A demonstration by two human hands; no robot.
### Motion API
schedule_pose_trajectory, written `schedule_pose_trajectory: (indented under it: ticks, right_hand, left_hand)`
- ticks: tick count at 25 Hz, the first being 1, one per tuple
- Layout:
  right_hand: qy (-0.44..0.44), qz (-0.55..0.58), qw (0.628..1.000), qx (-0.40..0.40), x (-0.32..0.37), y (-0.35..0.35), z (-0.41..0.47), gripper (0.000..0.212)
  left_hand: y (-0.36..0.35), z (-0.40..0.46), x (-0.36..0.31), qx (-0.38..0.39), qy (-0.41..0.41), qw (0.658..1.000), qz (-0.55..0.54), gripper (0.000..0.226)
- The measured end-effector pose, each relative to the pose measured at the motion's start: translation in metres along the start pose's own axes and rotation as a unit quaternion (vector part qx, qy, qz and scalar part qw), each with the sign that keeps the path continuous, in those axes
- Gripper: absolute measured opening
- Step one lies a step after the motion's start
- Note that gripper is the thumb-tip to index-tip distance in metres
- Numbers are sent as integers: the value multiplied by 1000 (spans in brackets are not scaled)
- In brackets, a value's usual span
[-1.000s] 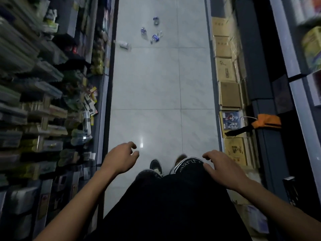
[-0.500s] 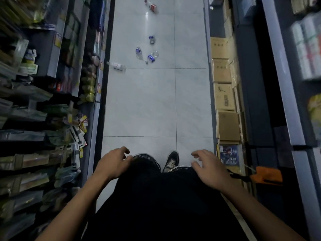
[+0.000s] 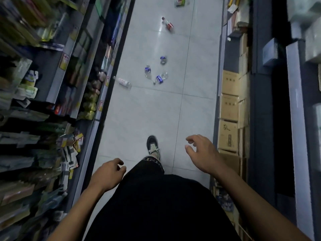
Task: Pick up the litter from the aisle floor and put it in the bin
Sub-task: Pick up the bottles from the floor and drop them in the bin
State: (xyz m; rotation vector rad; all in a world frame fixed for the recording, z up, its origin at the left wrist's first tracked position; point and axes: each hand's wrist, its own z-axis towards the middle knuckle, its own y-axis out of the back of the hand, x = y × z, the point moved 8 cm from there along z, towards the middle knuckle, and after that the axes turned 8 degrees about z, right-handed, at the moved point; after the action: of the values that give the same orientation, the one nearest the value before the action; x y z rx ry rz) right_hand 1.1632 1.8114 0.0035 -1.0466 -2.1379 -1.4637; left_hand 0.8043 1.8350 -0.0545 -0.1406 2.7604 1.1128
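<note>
Litter (image 3: 157, 73) between shelves (image 3: 73, 70) and cardboard boxes (image 3: 229, 108)

Bottles (image 3: 157, 73) apparently litter aisle floor (image 3: 152, 110); hands empty.

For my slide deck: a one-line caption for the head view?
Both hands, left and right, empty as a person walks toward plastic bottles littering the aisle floor.

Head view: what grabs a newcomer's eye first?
The litter: a cluster of crushed blue-label bottles mid-aisle on the pale tile floor, a white bottle by the left shelf base, and a red-label bottle farther up. Near the bottom, both hands, left and right, hang empty with loosely curled fingers above a stepping shoe.
</note>
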Motion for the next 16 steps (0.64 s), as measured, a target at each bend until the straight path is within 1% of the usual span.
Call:
schedule_pose_trajectory:
  ticks: [4, 9, 13, 16]
  right_hand:
    - [-34, 2, 999, -20, 3, 36, 57, 31]
    - [-105, 24, 994, -33, -19, 72, 106, 28]
    - [-133, 40, 989, -40, -35, 105, 159, 28]
    - [-128, 56, 990, -36, -45, 139, 220, 30]
  left_hand:
    - [88, 78, -46, -15, -31, 999, 2, 36]
    - [199, 173, -123, -53, -82, 994, 41, 36]
    - [268, 248, -181, -71, -90, 992, 51, 36]
    - [301, 294, -218, -75, -81, 992, 58, 36]
